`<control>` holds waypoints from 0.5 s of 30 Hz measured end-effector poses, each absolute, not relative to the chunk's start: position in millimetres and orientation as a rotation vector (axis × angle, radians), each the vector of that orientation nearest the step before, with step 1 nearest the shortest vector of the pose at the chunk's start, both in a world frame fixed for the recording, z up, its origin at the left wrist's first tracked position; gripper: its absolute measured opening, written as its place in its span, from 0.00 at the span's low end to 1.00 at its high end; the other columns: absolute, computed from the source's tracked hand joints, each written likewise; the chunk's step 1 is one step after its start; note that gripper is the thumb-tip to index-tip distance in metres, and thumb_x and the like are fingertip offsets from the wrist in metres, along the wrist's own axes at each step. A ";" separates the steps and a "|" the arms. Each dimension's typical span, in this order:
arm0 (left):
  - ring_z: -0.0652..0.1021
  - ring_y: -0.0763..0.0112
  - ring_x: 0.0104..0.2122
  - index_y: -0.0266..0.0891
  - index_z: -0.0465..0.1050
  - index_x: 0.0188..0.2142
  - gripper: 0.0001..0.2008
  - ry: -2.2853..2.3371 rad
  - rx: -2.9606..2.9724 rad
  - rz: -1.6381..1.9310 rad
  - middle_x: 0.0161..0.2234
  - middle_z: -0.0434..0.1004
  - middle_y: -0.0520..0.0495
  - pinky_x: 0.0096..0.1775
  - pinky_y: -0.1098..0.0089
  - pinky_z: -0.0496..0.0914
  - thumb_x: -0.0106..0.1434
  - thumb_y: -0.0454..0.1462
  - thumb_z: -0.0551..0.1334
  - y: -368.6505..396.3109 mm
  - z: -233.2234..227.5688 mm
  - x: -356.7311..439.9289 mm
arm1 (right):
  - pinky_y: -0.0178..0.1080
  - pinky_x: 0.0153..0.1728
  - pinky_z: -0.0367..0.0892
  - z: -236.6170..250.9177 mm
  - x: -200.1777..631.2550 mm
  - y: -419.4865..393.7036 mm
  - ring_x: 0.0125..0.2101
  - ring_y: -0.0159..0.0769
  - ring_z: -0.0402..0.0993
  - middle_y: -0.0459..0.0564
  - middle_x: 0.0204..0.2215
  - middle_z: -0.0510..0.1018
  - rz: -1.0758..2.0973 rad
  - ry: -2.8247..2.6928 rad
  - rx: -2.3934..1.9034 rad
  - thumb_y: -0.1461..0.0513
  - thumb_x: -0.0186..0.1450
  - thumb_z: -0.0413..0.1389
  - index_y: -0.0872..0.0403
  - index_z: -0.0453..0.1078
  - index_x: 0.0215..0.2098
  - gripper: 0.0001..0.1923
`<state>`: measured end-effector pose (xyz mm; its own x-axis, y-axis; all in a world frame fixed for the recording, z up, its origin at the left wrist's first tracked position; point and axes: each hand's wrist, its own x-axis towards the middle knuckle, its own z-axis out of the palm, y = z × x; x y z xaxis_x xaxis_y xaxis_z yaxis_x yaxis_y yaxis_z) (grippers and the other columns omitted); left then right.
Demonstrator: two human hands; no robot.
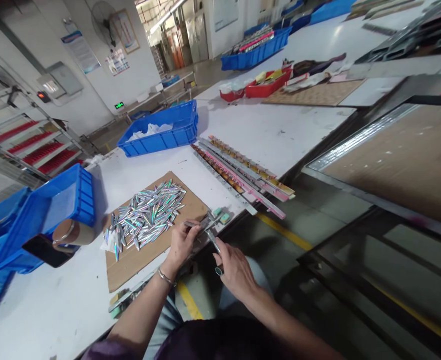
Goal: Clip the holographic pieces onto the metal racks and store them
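At the front edge of the table, my left hand (pixel 181 245) is closed, its thumb and fingers pinching a slim silver piece (pixel 193 224). My right hand (pixel 236 267) wraps around a metal tool with a tube-like handle (pixel 213 241), whose far end meets a small metal fixture (pixel 207 220) by the left fingertips. Small green blocks (pixel 224 218) sit beside that fixture. Left of my hands, a heap of shiny, pointed silver pieces (pixel 148 212) lies on a cardboard sheet (pixel 193 202). My fingers partly hide the contact between tool and fixture.
Several long strips (pixel 243 175) with small parts stick out over the table edge. A blue bin (pixel 160 142) stands behind the cardboard. At left are another blue bin (pixel 83 195), a lidded cup (pixel 73 232) and a phone (pixel 47 251). A framed board (pixel 393 165) stands at right.
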<state>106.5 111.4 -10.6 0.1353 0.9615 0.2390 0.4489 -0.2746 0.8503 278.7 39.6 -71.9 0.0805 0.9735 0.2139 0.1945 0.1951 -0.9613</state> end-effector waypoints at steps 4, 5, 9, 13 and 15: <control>0.79 0.67 0.36 0.38 0.76 0.37 0.13 1.352 1.858 1.016 0.35 0.80 0.45 0.43 0.67 0.71 0.68 0.45 0.61 113.5 -8.6 107.5 | 0.48 0.41 0.73 -81.0 286.6 40.7 0.39 0.48 0.80 0.61 0.42 0.82 0.453 -1.785 -1.286 0.63 0.71 0.48 0.59 0.68 0.57 0.19; 0.79 0.67 0.37 0.38 0.76 0.37 0.13 1.349 1.879 0.997 0.36 0.81 0.45 0.43 0.67 0.72 0.68 0.45 0.61 114.1 -7.6 106.9 | 0.47 0.41 0.73 -81.9 287.9 40.7 0.40 0.48 0.80 0.61 0.43 0.82 0.440 -1.795 -1.280 0.63 0.72 0.47 0.58 0.66 0.58 0.18; 0.79 0.67 0.37 0.39 0.76 0.37 0.14 1.339 1.953 0.922 0.36 0.81 0.45 0.43 0.68 0.72 0.69 0.46 0.60 115.5 -3.8 105.7 | 0.43 0.40 0.75 -82.3 290.3 38.7 0.41 0.45 0.81 0.57 0.45 0.82 0.544 -1.723 -1.276 0.61 0.73 0.48 0.53 0.64 0.58 0.17; 0.79 0.68 0.35 0.40 0.76 0.37 0.15 1.348 2.022 0.887 0.35 0.81 0.46 0.41 0.68 0.72 0.71 0.47 0.58 117.0 -2.1 109.0 | 0.41 0.41 0.75 -76.6 289.5 38.6 0.42 0.44 0.82 0.57 0.46 0.82 0.689 -1.595 -1.271 0.59 0.71 0.51 0.53 0.68 0.56 0.17; 0.78 0.68 0.34 0.40 0.76 0.36 0.16 1.349 2.095 0.869 0.34 0.80 0.45 0.40 0.68 0.72 0.71 0.48 0.58 117.6 -2.7 111.0 | 0.36 0.34 0.75 -70.1 288.1 41.3 0.35 0.38 0.81 0.54 0.38 0.84 0.885 -1.467 -1.296 0.57 0.71 0.50 0.57 0.73 0.51 0.17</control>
